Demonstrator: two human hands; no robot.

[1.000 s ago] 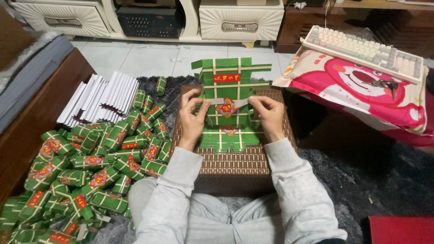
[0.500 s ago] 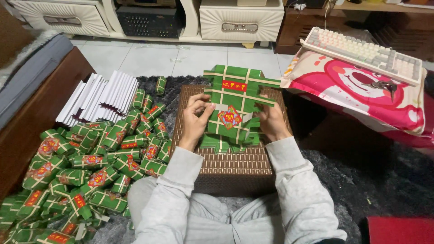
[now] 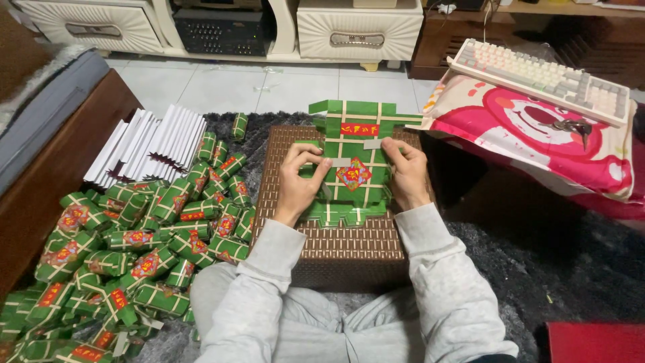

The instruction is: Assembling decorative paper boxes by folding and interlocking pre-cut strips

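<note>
Both hands pinch one flat green card sheet that lies on a brown woven box. The left hand grips the sheet's left edge, with the fingers curled and pressed on a folded flap. The right hand grips the right edge, with the thumb and fingers squeezed on a small grey strip near the top.

What is inside the woven box cannot be seen, because its top is shut and the sheet covers part of it.

Half a second ago the sheet was bent up and tilted between the hands. Now it lies flatter and straighter, and more of it shows above the fingers.

Between the two hands, the sheet has a red diamond label in the middle. Above the hands it has a long red strip label. Pale lines cross the green like a grid.

Left of the left hand there is a big pile of folded green packets with red labels. Beyond that pile is a row of white paper stacks. Right of the right hand lies a pink cushion with a pale keyboard on top.
</note>
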